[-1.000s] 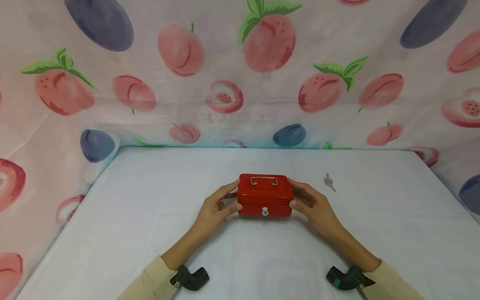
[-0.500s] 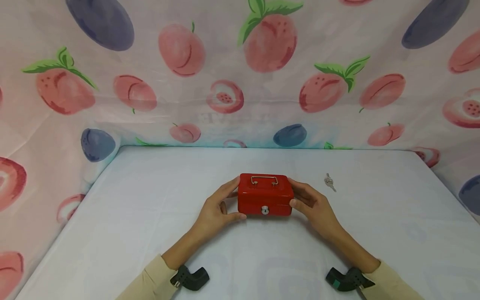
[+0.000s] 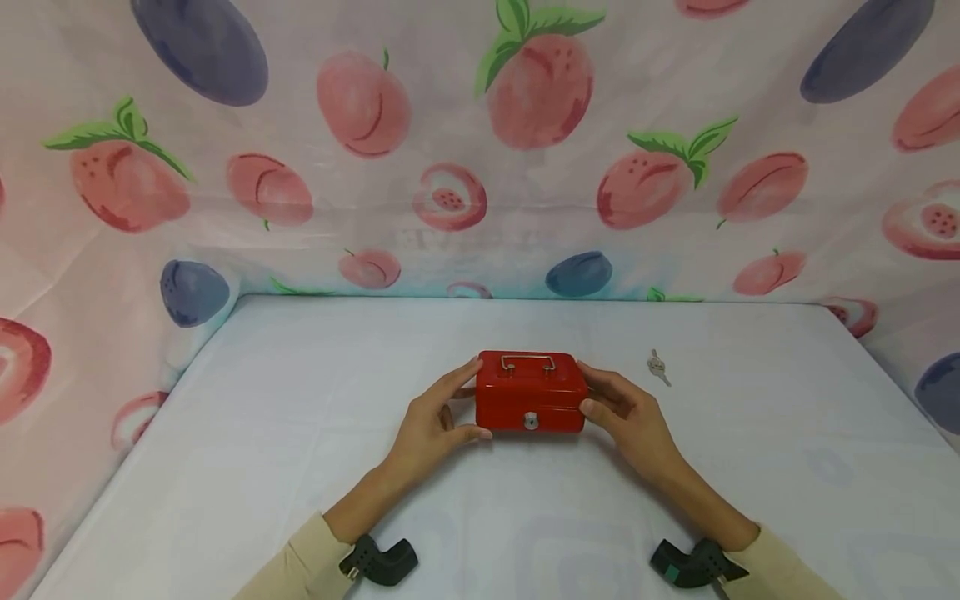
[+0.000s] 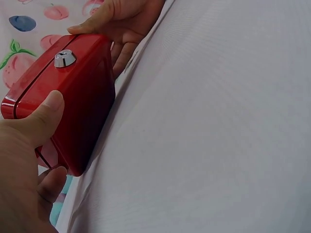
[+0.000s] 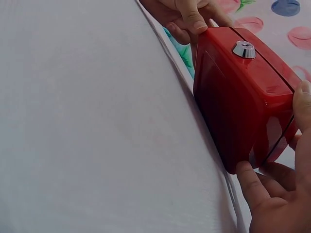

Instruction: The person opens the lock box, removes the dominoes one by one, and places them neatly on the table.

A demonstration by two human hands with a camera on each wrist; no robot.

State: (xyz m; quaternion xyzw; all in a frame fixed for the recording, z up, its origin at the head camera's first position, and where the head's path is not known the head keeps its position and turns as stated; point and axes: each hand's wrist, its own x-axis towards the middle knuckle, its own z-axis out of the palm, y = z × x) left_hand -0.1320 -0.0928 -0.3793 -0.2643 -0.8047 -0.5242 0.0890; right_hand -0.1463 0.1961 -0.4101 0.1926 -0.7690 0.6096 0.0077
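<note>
1. Left sleeve point(image 3: 296, 567): beige, at about half past seven from the box in the head view, with a black wrist device point(image 3: 378, 563) along its inner side.
2. Left hand point(image 3: 429, 421): between eight and nine o'clock of the box, grasping its left end, thumb at the lower front corner and fingers along the side.
3. Red box point(image 3: 517, 396): held between both hands, near the middle of the white table point(image 3: 337, 375), lid closed. A wire handle point(image 3: 528, 357) lies at its twelve o'clock, a silver lock point(image 3: 531, 421) at its six. Both wrist views show its underside; whether the rear edge touches the cloth, I cannot tell.
4. Right hand point(image 3: 637, 429): between three and four o'clock, grasping the right end, thumb on the front corner.
5. Silver key set point(image 3: 657, 367): on the table between two and three o'clock of the box, apart from the right hand.
6. Right sleeve point(image 3: 780, 567): beige, toward half past four, beside a second black device point(image 3: 696, 565).
7. Fruit-print backdrop point(image 3: 442, 108): beyond the table, at twelve o'clock.
</note>
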